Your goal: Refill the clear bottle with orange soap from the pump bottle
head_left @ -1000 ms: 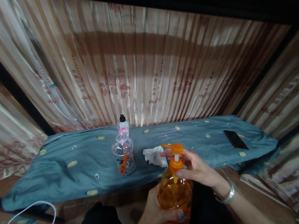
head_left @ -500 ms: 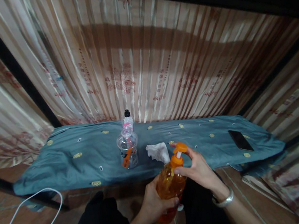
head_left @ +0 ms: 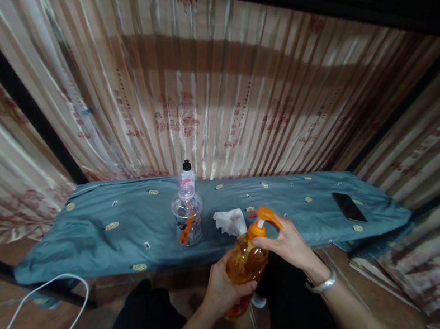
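Hands first: left hand [head_left: 224, 289] has its grip wrapped around the belly of an orange soap bottle [head_left: 244, 265], tilted with its top leaning away and to the right, held low in front of the lap and just short of the near edge of the surface. Right hand [head_left: 287, 243] pinches the orange pump head [head_left: 264, 217], fingers closed around the collar under the nozzle. A metal bangle [head_left: 321, 284] sits on that wrist.

Stuff around: the surface is covered in a teal cloth [head_left: 101, 239] with little yellow dots. A crumpled white tissue [head_left: 230, 221] lies right behind the pump, nearly touching it from this angle. Left of that, a clear plastic jar [head_left: 188, 219] with something orange inside, and a small black-capped bottle [head_left: 187, 173] just behind the jar. A dark phone [head_left: 348, 206] lies well off to the right. A white cable [head_left: 37, 310] loops over the floor on the left. Striped curtains [head_left: 208, 98] hang behind everything.
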The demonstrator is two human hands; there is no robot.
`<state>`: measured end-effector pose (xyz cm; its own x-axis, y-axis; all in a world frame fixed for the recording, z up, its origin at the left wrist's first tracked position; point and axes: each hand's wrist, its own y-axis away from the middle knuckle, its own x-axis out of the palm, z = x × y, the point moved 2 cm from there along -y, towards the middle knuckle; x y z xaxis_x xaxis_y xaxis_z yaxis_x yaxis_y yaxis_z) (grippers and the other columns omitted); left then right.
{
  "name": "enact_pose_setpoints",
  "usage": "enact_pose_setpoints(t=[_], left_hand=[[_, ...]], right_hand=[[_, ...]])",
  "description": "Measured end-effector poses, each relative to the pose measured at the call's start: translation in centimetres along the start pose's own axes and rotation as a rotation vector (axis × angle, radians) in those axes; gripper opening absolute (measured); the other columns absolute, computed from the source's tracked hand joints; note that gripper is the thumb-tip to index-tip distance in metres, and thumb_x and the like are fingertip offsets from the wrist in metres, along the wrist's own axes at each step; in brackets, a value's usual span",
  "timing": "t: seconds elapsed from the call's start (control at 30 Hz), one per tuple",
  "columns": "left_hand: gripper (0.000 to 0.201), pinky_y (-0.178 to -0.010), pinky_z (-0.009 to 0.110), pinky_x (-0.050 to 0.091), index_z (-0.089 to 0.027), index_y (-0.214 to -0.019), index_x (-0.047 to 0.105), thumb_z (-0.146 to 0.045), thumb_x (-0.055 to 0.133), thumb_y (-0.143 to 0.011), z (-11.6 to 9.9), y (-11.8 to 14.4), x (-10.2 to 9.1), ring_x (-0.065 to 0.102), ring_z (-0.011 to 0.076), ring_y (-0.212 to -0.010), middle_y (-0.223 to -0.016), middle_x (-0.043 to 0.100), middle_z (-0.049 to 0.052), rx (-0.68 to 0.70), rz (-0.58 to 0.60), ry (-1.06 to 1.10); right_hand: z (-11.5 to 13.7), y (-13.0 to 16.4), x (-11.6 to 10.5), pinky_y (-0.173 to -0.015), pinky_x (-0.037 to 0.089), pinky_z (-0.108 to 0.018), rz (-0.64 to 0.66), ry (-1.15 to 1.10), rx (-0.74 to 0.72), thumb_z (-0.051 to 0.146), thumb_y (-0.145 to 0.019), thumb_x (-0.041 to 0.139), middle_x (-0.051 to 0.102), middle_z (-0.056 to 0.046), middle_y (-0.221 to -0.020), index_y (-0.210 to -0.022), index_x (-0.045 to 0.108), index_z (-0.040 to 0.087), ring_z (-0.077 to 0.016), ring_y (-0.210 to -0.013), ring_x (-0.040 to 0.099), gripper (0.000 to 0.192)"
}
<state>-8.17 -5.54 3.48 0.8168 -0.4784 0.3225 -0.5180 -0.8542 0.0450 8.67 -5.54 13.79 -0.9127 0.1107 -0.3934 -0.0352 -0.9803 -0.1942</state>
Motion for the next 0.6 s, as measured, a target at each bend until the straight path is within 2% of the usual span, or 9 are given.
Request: enact_pose_setpoints(t=[0.07, 0.13, 0.2, 0.23, 0.3, 0.37, 0.4, 0.5, 0.6], left_hand=[[0.076, -0.095, 0.04, 0.049, -0.014, -0.119, 0.058, -0.021, 0.086, -0.049, -0.1, -0.1, -0.1, 0.065, 0.03, -0.105, -0.111, 0.072, 0.011, 0.003, -0.016, -0.018], [0.075, -0.095, 0.04, 0.049, -0.013, -0.118, 0.058, -0.02, 0.085, -0.049, -0.3, -0.2, -0.1, 0.065, 0.0299, -0.105, -0.111, 0.072, 0.011, 0.016, -0.016, -0.025], [0.073, -0.094, 0.041, 0.049, -0.012, -0.118, 0.058, -0.02, 0.084, -0.05, -0.6, -0.2, 0.0, 0.066, 0.0301, -0.104, -0.11, 0.072, 0.013, 0.026, -0.005, -0.017], [0.072, -0.093, 0.041, 0.049, -0.011, -0.117, 0.057, -0.02, 0.083, -0.051, -0.7, -0.2, 0.0, 0.066, 0.0303, -0.103, -0.109, 0.072, 0.013, 0.027, -0.002, -0.011], [0.071, -0.091, 0.042, 0.05, -0.01, -0.117, 0.057, -0.019, 0.082, -0.051, -0.8, -0.3, 0.0, 0.066, 0.0306, -0.1, -0.108, 0.072, 0.015, 0.022, -0.003, -0.004], [0.071, -0.091, 0.042, 0.049, -0.009, -0.117, 0.056, -0.018, 0.082, -0.051, -0.9, -0.4, 0.0, 0.066, 0.0307, -0.1, -0.109, 0.072, 0.015, 0.019, -0.011, -0.005], [0.071, -0.092, 0.042, 0.049, -0.01, -0.118, 0.056, -0.018, 0.081, -0.051, -0.9, -0.4, -0.1, 0.066, 0.0306, -0.101, -0.109, 0.072, 0.015, 0.021, -0.017, -0.007], [0.072, -0.091, 0.04, 0.05, -0.01, -0.118, 0.056, -0.019, 0.082, -0.051, -1.1, -0.5, -0.1, 0.066, 0.03, -0.101, -0.108, 0.072, 0.014, 0.026, -0.018, -0.004], [0.072, -0.09, 0.039, 0.05, -0.01, -0.118, 0.057, -0.021, 0.083, -0.051, -1.2, -0.5, -0.1, 0.066, 0.0292, -0.1, -0.108, 0.072, 0.013, 0.023, -0.017, -0.003]], right_hand=[[0.2, 0.0, 0.2, -0.104, 0.04, -0.046, 0.064, -0.089, 0.02, 0.046, -0.069, 0.076, 0.069, -0.009, -0.117, -0.108, 0.066, 0.022, -0.0284, -0.113, 0.06, 0.047], [0.3, 0.0, 0.3, -0.104, 0.041, -0.044, 0.188, -0.237, 0.031, 0.048, -0.073, 0.072, 0.068, -0.008, -0.12, -0.107, 0.068, 0.023, -0.0271, -0.117, 0.059, 0.042], [0.2, -0.2, 0.3, -0.105, 0.04, -0.043, 0.255, -0.318, 0.035, 0.049, -0.072, 0.072, 0.065, -0.008, -0.126, -0.11, 0.067, 0.024, -0.0268, -0.12, 0.056, 0.046], [0.0, -0.4, 0.3, -0.105, 0.04, -0.044, 0.234, -0.308, 0.034, 0.05, -0.07, 0.074, 0.064, -0.008, -0.127, -0.112, 0.066, 0.023, -0.0273, -0.121, 0.056, 0.051], [-0.3, -0.7, 0.3, -0.106, 0.037, -0.047, 0.11, -0.209, 0.028, 0.049, -0.063, 0.08, 0.065, -0.009, -0.125, -0.113, 0.064, 0.022, -0.0291, -0.12, 0.056, 0.059], [-0.6, -0.8, 0.3, -0.107, 0.035, -0.048, -0.007, -0.099, 0.023, 0.047, -0.061, 0.081, 0.066, -0.009, -0.122, -0.106, 0.065, 0.021, -0.0299, -0.118, 0.057, 0.054], [-0.6, -0.9, 0.4, -0.107, 0.035, -0.048, -0.022, -0.085, 0.023, 0.047, -0.063, 0.081, 0.067, -0.009, -0.12, -0.102, 0.066, 0.021, -0.0296, -0.117, 0.057, 0.049], [-0.4, -0.8, 0.6, -0.106, 0.038, -0.044, 0.109, -0.242, 0.046, 0.047, -0.071, 0.075, 0.067, -0.008, -0.122, -0.099, 0.067, 0.022, -0.0269, -0.118, 0.057, 0.039], [0.0, -0.7, 0.5, -0.106, 0.039, -0.041, 0.228, -0.374, 0.054, 0.05, -0.073, 0.071, 0.064, -0.007, -0.128, -0.109, 0.064, 0.025, -0.0247, -0.123, 0.055, 0.044]])
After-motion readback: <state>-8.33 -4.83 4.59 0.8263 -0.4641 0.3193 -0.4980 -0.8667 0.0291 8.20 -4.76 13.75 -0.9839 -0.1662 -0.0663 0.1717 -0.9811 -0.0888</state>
